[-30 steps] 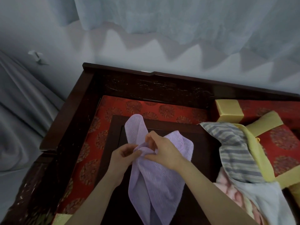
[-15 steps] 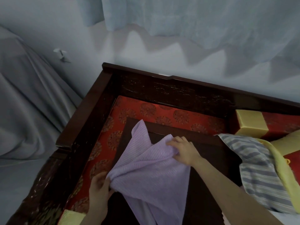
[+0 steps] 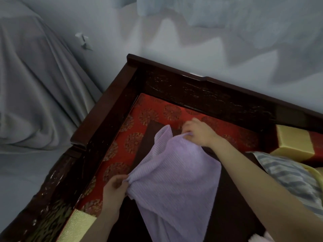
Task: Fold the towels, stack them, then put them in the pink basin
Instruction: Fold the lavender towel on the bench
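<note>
A lilac ribbed towel (image 3: 174, 180) is spread between my hands over the dark low table (image 3: 232, 203). My left hand (image 3: 114, 189) pinches its near left corner. My right hand (image 3: 199, 131) pinches the far corner, held up over the red cushion. One loose corner of the towel sticks up beside my right hand, and its lower part hangs down toward me. A grey-striped towel (image 3: 288, 177) lies at the right, partly under my right forearm, with a yellow towel (image 3: 314, 173) beside it and a bit of pale pink cloth (image 3: 262, 239) at the bottom edge. No pink basin is in view.
The table sits on a red patterned cushion (image 3: 150, 112) inside a dark wooden couch frame (image 3: 104, 109). A yellow and red bolster (image 3: 295, 142) lies at the right. Behind are a pale wall and grey draped cloth (image 3: 35, 84) on the left.
My hands have moved apart, the left one toward me and the right one away, pulling the bunched lilac towel out flat. The view has swung to the left.
</note>
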Motion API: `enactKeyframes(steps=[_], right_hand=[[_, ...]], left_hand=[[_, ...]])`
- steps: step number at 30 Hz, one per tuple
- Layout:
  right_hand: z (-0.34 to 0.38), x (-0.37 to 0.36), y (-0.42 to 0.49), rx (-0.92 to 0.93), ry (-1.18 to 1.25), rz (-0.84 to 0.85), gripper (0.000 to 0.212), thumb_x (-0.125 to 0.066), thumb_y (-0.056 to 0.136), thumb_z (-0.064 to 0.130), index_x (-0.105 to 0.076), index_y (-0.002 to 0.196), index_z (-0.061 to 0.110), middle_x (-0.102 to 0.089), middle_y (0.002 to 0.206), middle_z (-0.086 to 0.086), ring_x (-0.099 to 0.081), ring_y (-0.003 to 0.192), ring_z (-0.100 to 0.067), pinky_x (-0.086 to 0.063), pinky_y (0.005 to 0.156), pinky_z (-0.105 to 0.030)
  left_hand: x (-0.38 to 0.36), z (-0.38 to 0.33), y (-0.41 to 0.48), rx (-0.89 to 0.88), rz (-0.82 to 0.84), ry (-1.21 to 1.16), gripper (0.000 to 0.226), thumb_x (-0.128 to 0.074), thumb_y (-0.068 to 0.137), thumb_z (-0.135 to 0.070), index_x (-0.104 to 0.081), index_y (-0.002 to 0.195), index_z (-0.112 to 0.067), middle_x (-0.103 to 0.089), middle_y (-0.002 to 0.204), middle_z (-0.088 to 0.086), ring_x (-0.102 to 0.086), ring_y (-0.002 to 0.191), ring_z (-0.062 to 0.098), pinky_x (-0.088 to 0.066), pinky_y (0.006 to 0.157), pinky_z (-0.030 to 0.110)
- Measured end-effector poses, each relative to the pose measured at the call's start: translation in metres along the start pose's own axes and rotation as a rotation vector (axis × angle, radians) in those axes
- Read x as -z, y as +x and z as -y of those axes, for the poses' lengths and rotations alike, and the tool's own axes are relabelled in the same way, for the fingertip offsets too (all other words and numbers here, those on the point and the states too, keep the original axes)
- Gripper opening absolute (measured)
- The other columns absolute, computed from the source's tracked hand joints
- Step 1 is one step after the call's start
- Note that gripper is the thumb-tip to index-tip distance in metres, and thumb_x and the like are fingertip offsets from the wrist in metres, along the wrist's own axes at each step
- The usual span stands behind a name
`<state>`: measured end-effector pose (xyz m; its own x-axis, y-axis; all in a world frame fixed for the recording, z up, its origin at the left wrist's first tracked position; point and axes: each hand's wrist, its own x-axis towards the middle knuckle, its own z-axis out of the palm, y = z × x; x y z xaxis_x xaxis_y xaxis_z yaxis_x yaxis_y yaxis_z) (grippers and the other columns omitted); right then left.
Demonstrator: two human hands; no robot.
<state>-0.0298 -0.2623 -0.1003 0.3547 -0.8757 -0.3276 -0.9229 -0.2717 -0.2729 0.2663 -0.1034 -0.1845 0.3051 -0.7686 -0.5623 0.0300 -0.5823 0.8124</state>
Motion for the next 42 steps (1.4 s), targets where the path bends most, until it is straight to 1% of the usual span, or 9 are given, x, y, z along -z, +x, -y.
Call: enactKeyframes(steps=[4, 7, 12, 20, 25, 30, 37, 39, 42], right_hand=[[0.019, -0.009, 0.047, 0.161, -0.335, 0.063, 0.023, -0.054, 0.09, 0.026, -0.071, 0.107, 0.029, -0.028, 0.155, 0.013, -0.024, 0.137, -0.017, -0.029, 0.104, -0.047], [0.016, -0.023, 0.068, 0.24, -0.42, 0.106, 0.035, -0.048, 0.092, 0.028, -0.06, 0.126, 0.028, -0.047, 0.143, 0.011, -0.035, 0.13, -0.014, -0.03, 0.096, -0.035], [-0.006, -0.013, 0.055, 0.214, -0.3, -0.023, 0.027, -0.047, 0.088, 0.024, -0.071, 0.101, 0.021, -0.067, 0.108, 0.004, -0.05, 0.107, -0.014, -0.035, 0.083, -0.028], [-0.054, 0.11, -0.044, -0.053, 0.076, -0.482, 0.013, -0.071, 0.075, 0.009, -0.078, 0.084, 0.014, -0.075, 0.084, -0.003, -0.066, 0.081, -0.022, -0.051, 0.075, -0.036], [-0.067, 0.179, -0.089, -0.155, 0.191, -0.661, 0.032, -0.074, 0.077, 0.009, -0.059, 0.106, 0.009, -0.069, 0.077, -0.006, -0.062, 0.072, -0.023, -0.044, 0.07, -0.022], [-0.079, 0.236, -0.134, -0.174, 0.111, -0.763, 0.016, -0.067, 0.084, 0.017, -0.073, 0.091, 0.004, -0.072, 0.086, -0.016, -0.064, 0.08, -0.032, -0.048, 0.075, -0.039], [-0.062, 0.23, -0.195, -0.231, 0.419, -0.847, 0.013, -0.071, 0.083, 0.011, -0.074, 0.095, 0.01, -0.066, 0.086, 0.005, -0.057, 0.069, 0.016, -0.04, 0.072, -0.005], [-0.061, 0.201, -0.213, -0.232, 0.579, -0.753, 0.014, -0.07, 0.083, 0.011, -0.072, 0.097, 0.01, -0.068, 0.09, 0.002, -0.059, 0.07, 0.016, -0.044, 0.079, -0.011], [-0.062, 0.137, -0.238, -0.213, 0.677, -0.544, 0.012, -0.066, 0.086, 0.009, -0.071, 0.095, 0.002, -0.07, 0.093, -0.006, -0.06, 0.076, 0.003, -0.047, 0.078, -0.017]], left_hand=[[0.0, 0.004, 0.002, -0.01, -0.009, 0.012, 0.01, -0.061, 0.086, -0.001, -0.067, 0.084, -0.009, -0.068, 0.083, 0.014, -0.063, 0.075, 0.031, -0.055, 0.072, 0.048], [0.001, 0.007, 0.004, 0.014, -0.005, 0.017, 0.011, -0.06, 0.086, -0.002, -0.068, 0.084, -0.009, -0.068, 0.085, 0.016, -0.063, 0.075, 0.034, -0.055, 0.074, 0.054], [0.003, -0.012, -0.002, -0.006, -0.049, -0.001, 0.01, -0.06, 0.086, 0.0, -0.067, 0.084, -0.007, -0.068, 0.089, 0.011, -0.064, 0.084, 0.029, -0.056, 0.079, 0.05], [-0.003, -0.183, -0.004, -0.691, 0.074, 0.149, 0.026, -0.057, 0.089, 0.0, -0.059, 0.084, -0.026, -0.066, 0.079, -0.015, -0.061, 0.07, 0.0, -0.051, 0.067, 0.017], [-0.026, -0.299, 0.0, -0.98, 0.138, 0.289, 0.034, -0.063, 0.086, -0.002, -0.063, 0.092, -0.035, -0.069, 0.078, -0.032, -0.059, 0.071, -0.02, -0.045, 0.073, 0.001], [-0.048, -0.382, 0.001, -1.174, 0.264, 0.645, 0.026, -0.073, 0.078, -0.014, -0.072, 0.105, -0.016, -0.074, 0.098, 0.006, -0.054, 0.065, -0.026, -0.041, 0.07, -0.001], [-0.054, -0.39, -0.031, -1.068, 0.437, 0.603, 0.018, -0.076, 0.074, -0.002, -0.07, 0.078, -0.018, -0.07, 0.063, -0.011, -0.059, 0.061, -0.004, -0.046, 0.064, 0.007], [-0.045, -0.361, -0.033, -0.978, 0.607, 0.653, 0.021, -0.076, 0.072, 0.002, -0.073, 0.073, -0.018, -0.074, 0.069, -0.016, -0.063, 0.064, -0.004, -0.05, 0.068, 0.007], [-0.031, -0.297, -0.03, -0.886, 0.742, 0.765, 0.021, -0.084, 0.064, -0.012, -0.072, 0.08, -0.02, -0.075, 0.076, 0.002, -0.064, 0.064, 0.0, -0.052, 0.066, 0.013]])
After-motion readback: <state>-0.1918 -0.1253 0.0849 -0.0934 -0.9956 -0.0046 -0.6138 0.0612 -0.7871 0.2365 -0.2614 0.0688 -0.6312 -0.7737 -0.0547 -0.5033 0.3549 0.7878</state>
